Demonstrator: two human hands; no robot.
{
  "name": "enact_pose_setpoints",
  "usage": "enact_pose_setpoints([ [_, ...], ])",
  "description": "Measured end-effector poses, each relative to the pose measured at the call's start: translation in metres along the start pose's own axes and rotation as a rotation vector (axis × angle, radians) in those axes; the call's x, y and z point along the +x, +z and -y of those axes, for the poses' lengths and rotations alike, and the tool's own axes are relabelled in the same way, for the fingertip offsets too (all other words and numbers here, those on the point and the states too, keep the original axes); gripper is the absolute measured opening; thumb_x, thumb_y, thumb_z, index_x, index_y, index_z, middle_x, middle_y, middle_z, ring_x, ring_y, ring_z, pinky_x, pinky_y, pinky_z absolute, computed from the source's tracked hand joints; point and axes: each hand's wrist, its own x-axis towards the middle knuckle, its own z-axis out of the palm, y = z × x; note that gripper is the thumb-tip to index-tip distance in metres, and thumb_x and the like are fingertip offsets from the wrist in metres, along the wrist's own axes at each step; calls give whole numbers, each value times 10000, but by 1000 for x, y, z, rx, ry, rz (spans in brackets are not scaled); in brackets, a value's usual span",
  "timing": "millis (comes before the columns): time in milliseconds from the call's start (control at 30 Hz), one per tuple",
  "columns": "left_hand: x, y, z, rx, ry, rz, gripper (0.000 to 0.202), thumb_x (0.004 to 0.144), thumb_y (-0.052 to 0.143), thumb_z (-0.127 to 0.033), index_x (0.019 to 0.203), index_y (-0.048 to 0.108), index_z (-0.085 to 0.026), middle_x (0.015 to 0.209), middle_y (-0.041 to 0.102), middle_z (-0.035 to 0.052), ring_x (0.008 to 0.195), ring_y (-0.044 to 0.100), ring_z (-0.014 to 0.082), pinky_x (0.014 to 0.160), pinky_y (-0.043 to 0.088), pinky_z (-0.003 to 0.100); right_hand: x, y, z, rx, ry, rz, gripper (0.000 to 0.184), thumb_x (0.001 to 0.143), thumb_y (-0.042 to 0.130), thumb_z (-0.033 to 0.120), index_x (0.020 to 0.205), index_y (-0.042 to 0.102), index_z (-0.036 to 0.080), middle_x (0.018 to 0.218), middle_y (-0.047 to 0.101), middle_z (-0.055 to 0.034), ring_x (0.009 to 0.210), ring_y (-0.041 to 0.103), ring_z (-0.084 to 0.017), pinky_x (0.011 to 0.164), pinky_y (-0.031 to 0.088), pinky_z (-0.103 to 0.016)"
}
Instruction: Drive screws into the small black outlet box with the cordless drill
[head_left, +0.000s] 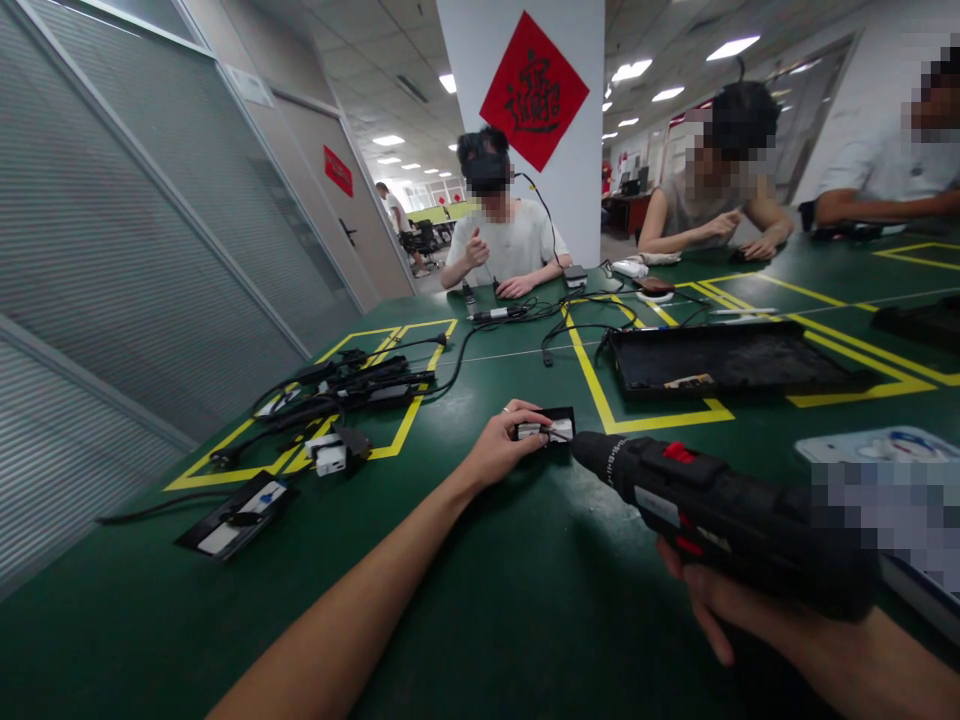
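Note:
My left hand (pixel 501 442) pinches a small black and white device (pixel 547 428) that lies on the green table (pixel 480 600). My right hand (pixel 720 610) grips a black electric screwdriver (pixel 705 505) with a red switch. Its tip touches the right end of the small device.
A pile of black power adapters and cables (pixel 352 390) lies in a yellow-marked square at left. A flat black plate (pixel 236 515) lies nearer. A black tray (pixel 735 360) stands to the right. Three people sit across the table; a white pillar with a red sign (pixel 534 90) is behind.

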Motion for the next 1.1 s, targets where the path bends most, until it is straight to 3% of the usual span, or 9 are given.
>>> enact_pose_setpoints([
  [133, 0, 0, 3, -13, 1, -1, 201, 761, 611, -260, 948, 644, -197, 1093, 486, 60, 1019, 495, 189, 897, 394, 326, -3, 1, 11, 29, 50, 3, 208, 690, 635, 401, 739, 588, 204, 591, 617, 25, 396, 577, -115, 405, 448, -231],
  [433, 0, 1, 4, -21, 3, -12, 202, 754, 617, -241, 947, 642, -188, 1096, 481, 64, 1023, 493, 185, 887, 390, 313, -26, 6, 51, -100, 32, -30, 168, 765, 589, 369, 788, 608, 204, 526, 597, 17, 509, 603, -141, 627, 513, -299],
  [767, 0, 2, 1, -50, -4, -26, 188, 760, 611, -260, 925, 653, -181, 1105, 484, 72, 1044, 491, 198, 927, 369, 339, -9, 6, 26, 43, 82, -26, 132, 673, 653, 278, 734, 564, 202, 528, 602, 38, 400, 579, -111, 420, 452, -221],
  [967, 1, 2, 1, -67, -4, -36, 201, 753, 619, -270, 928, 657, -179, 1100, 496, 78, 1059, 490, 214, 930, 379, 355, -5, 3, 25, 49, 119, 24, 134, 668, 652, 310, 677, 576, 199, 458, 570, 49, 389, 572, -123, 411, 471, -227],
  [1100, 1, 3, 2, -65, -4, -41, 202, 754, 617, -267, 932, 659, -180, 1100, 503, 77, 1069, 487, 213, 931, 380, 349, -11, 5, 27, 19, 98, -52, 130, 685, 642, 320, 679, 584, 204, 461, 576, 46, 405, 576, -124, 460, 500, -243],
])
